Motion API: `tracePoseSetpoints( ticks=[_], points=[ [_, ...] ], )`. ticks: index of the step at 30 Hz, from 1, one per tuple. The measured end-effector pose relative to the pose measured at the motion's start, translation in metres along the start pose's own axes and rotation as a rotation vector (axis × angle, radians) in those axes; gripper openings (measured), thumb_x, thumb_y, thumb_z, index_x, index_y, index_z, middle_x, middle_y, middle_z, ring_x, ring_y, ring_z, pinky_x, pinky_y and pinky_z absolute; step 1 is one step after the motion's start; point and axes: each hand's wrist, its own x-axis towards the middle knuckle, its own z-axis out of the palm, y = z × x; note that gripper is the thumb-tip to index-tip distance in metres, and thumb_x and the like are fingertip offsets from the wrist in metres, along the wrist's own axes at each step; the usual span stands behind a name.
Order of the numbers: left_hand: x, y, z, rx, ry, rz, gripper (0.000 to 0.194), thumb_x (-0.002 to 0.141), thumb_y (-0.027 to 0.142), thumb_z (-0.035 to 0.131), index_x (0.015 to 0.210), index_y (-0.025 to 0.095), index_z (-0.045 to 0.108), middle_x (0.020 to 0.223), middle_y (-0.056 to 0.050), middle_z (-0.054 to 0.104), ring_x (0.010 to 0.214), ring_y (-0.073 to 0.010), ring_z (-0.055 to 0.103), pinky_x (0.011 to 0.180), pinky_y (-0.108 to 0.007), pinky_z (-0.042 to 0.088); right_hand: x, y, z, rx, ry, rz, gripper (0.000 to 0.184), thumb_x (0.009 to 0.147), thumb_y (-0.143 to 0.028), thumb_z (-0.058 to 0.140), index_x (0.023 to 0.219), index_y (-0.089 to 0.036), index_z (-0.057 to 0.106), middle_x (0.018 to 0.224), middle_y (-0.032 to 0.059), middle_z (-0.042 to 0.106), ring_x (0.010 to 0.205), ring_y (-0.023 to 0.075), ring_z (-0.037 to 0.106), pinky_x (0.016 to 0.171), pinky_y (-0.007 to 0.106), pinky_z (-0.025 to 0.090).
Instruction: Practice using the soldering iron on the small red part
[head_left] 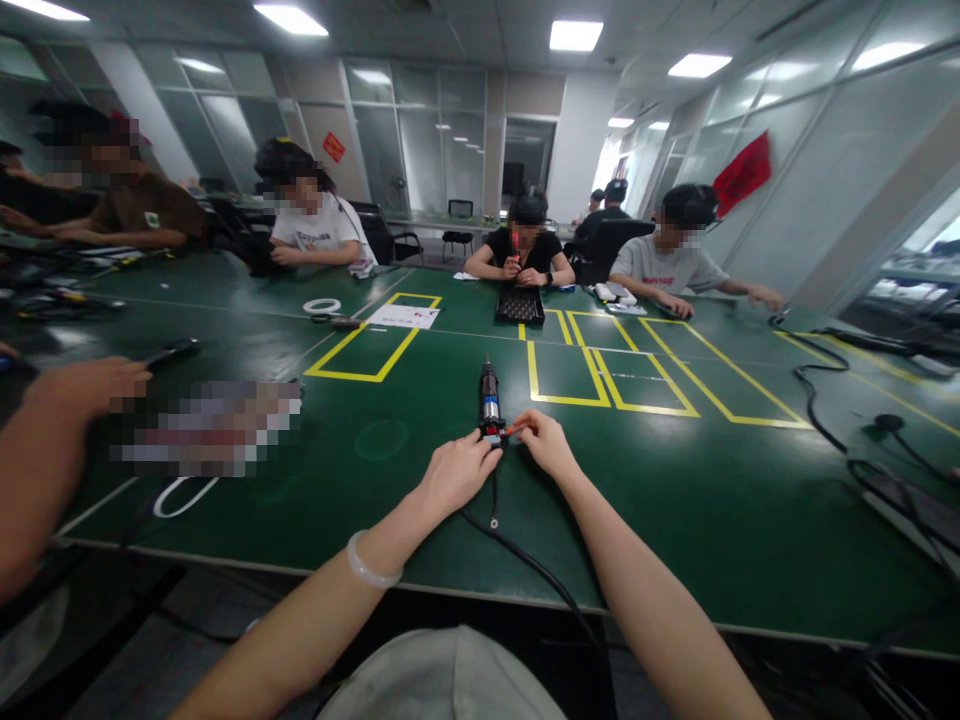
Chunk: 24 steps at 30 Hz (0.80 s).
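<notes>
An electric screwdriver [490,388] lies on the green table in front of me, its bit pointing away. Its rear half looks uncovered, with a silver and blue part and red and black pieces showing. My left hand [459,472] holds it at the near end, fingers closed over that end. From the right, my right hand [547,442] pinches a thin orange-red piece [517,429] against the same end; its exact kind is too small to make out. A black cord [551,580] runs back from under my left hand, and a wire with a ring terminal [494,523] hangs near it.
Yellow tape outlines [570,400] mark the table. A white sheet [405,316], a tape roll [322,306] and a black tray [519,306] lie farther off. Black cables [814,390] run along the right. A co-worker's arm [52,440] reaches in at left; several people sit opposite.
</notes>
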Motion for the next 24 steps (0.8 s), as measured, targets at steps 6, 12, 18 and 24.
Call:
tracePoseSetpoints(
  ticks=[6, 12, 18, 24],
  points=[
    [0.018, -0.009, -0.020, 0.067, 0.121, -0.098, 0.039, 0.095, 0.047, 0.031, 0.109, 0.022, 0.057, 0.105, -0.009, 0.064, 0.089, -0.0240, 0.063, 0.073, -0.033, 0.046, -0.001, 0.002, 0.002, 0.057, -0.016, -0.011, 0.025, 0.072, -0.005, 0.043, 0.086, -0.021, 0.056, 0.082, 0.0011, 0.070, 0.078, 0.0165, 0.067, 0.074, 0.031, 0.050],
    [0.061, -0.003, -0.005, 0.151, 0.076, 0.330, 0.036, 0.095, 0.036, 0.039, 0.123, 0.021, 0.055, 0.131, -0.008, 0.056, 0.121, -0.0213, 0.051, 0.108, -0.039, 0.031, 0.000, 0.004, 0.000, -0.002, -0.006, -0.056, 0.017, 0.072, -0.009, 0.045, 0.079, -0.019, 0.056, 0.075, -0.0001, 0.066, 0.072, 0.0157, 0.062, 0.072, 0.029, 0.048],
    [0.075, -0.014, 0.022, 0.231, -0.048, 0.356, 0.037, 0.097, 0.033, 0.032, 0.102, 0.020, 0.067, 0.115, -0.006, 0.067, 0.128, -0.0218, 0.046, 0.113, -0.044, 0.023, 0.000, 0.003, 0.000, -0.003, -0.026, -0.030, 0.020, 0.071, -0.009, 0.044, 0.080, -0.019, 0.059, 0.076, 0.0003, 0.067, 0.071, 0.0154, 0.061, 0.071, 0.028, 0.047],
    [0.057, -0.028, 0.007, 0.210, -0.030, 0.328, 0.036, 0.096, 0.034, 0.034, 0.099, 0.023, 0.069, 0.112, -0.004, 0.068, 0.128, -0.0203, 0.046, 0.113, -0.042, 0.023, 0.001, 0.005, 0.000, 0.031, -0.028, -0.025, 0.022, 0.072, -0.008, 0.043, 0.084, -0.019, 0.059, 0.082, 0.0011, 0.070, 0.077, 0.0159, 0.064, 0.073, 0.029, 0.047]
  ],
)
